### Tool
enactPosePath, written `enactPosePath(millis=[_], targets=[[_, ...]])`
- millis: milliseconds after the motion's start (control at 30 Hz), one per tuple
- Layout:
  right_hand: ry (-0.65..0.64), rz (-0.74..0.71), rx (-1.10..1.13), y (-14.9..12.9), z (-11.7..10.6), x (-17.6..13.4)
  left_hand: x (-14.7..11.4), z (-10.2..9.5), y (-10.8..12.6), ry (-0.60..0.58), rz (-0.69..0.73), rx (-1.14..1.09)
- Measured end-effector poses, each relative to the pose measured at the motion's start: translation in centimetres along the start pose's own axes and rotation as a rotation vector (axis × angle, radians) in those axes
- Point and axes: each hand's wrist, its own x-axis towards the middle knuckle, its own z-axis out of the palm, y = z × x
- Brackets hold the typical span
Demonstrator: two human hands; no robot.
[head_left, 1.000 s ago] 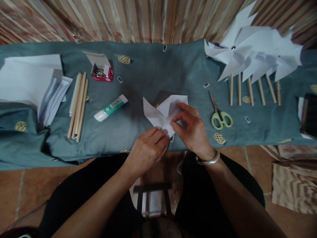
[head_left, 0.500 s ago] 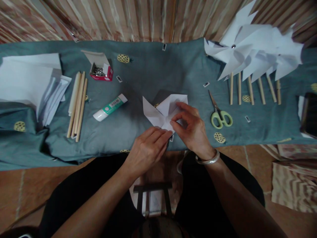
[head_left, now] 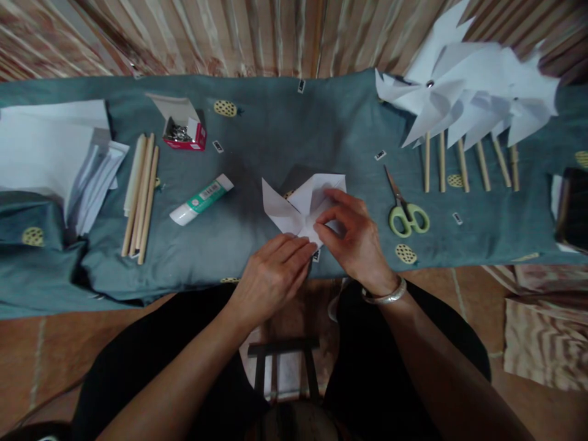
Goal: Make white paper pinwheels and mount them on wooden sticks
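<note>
A white paper pinwheel [head_left: 301, 201] lies at the front middle of the cloth, some of its blades curled in toward the centre. My left hand [head_left: 275, 269] grips its near edge, fingers pressed together on the paper. From the right, my right hand [head_left: 353, 239] holds the pinwheel near its centre with thumb and index finger, the other fingers resting over its right blade. That right side is partly hidden under my hand. Green-handled scissors [head_left: 404, 211] lie to the right. A glue stick [head_left: 202, 199] with a white cap lies to the left.
Wooden sticks [head_left: 142, 196] lie at the left beside white paper sheets [head_left: 50, 141]. An open red box [head_left: 186, 138] of small metal pieces stands behind the glue. Several finished pinwheels [head_left: 459, 92] on sticks lie back right. A dark phone-like object [head_left: 572, 208] sits at the right edge.
The whole view has shifted slightly, so everything on the cloth appears a little further left. Both hands keep their hold on the pinwheel, with hardly any movement.
</note>
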Motion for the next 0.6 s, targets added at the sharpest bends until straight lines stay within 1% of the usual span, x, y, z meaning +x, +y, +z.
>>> enactPosePath(millis=[167, 600], targets=[[-0.008, 0.007, 0.003, 0.09, 0.0, -0.05, -0.02, -0.03, 0.01, -0.006, -0.004, -0.002], [-0.061, -0.133, -0.081, -0.18, -0.24, -0.23, 0.01, 0.0, 0.09, -0.011, -0.01, 0.004]])
